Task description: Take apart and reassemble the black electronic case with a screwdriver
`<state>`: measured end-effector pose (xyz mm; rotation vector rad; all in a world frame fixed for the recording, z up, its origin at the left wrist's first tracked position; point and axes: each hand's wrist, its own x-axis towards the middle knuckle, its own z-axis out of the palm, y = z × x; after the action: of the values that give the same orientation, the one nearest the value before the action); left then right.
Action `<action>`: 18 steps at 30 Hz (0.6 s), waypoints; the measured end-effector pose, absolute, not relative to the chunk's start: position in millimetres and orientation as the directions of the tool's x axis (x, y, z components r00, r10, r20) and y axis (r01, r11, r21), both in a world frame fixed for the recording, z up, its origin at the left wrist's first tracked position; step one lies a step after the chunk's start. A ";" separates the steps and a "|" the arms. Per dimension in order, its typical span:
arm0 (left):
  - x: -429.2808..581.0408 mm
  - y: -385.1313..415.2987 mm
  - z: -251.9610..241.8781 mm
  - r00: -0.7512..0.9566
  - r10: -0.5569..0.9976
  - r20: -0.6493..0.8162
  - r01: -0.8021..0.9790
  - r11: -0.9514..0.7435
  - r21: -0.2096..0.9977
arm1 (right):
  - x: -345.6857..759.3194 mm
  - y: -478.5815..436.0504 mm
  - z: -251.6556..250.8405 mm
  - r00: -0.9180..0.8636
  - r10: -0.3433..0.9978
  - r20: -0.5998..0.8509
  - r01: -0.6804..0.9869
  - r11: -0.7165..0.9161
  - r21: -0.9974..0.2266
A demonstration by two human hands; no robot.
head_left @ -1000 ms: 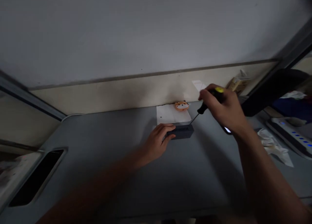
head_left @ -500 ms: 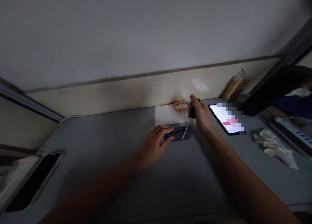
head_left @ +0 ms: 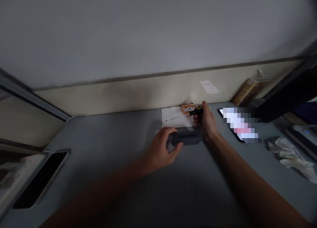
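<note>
My left hand (head_left: 164, 147) grips the left end of a dark grey box (head_left: 189, 140) with a row of vent slots, thumb in front and fingers behind. Behind the box, my right hand (head_left: 206, 120) is closed round the black and yellow handle of a screwdriver (head_left: 196, 111). Its thin shaft points left, the tip over a white sheet of paper (head_left: 170, 113). A small dark speck, perhaps a screw, lies on the paper close to the tip. An orange animal-faced case (head_left: 187, 108) sits at the paper's back edge, partly behind the right hand.
A lit phone (head_left: 239, 125) lies right of my right hand, with crumpled tissue (head_left: 292, 157) beyond it. A carton (head_left: 250, 91) leans at the wall beside a dark upright object (head_left: 284, 92). At far left lies a dark-screened device (head_left: 41, 180) on the grey table (head_left: 111, 138).
The screwdriver has lifted off the box and swung from pointing down to nearly level, its tip now over the paper. My left hand keeps hold of the box, now tilted up more. The view has shifted slightly.
</note>
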<state>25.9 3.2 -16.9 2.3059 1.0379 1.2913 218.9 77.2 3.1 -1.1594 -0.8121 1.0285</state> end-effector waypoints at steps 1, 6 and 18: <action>26.0 2.4 -15.8 0.338 0.712 0.616 0.439 -0.698 0.566 | 218.4 77.7 1.2 0.335 0.942 0.012 -0.185 0.078 -0.980; 25.6 0.1 -14.2 0.347 0.696 0.629 0.426 -0.714 0.555 | 212.6 75.5 0.4 0.278 0.956 0.097 -0.053 0.116 -0.992; 25.3 2.2 -13.1 0.348 0.712 0.610 0.376 -0.702 0.605 | 216.9 74.3 3.8 0.317 0.947 0.049 -0.086 0.080 -0.993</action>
<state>25.3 2.2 -13.1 2.2578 0.9582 1.2942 216.9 74.3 3.8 -1.2254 -0.9339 0.9708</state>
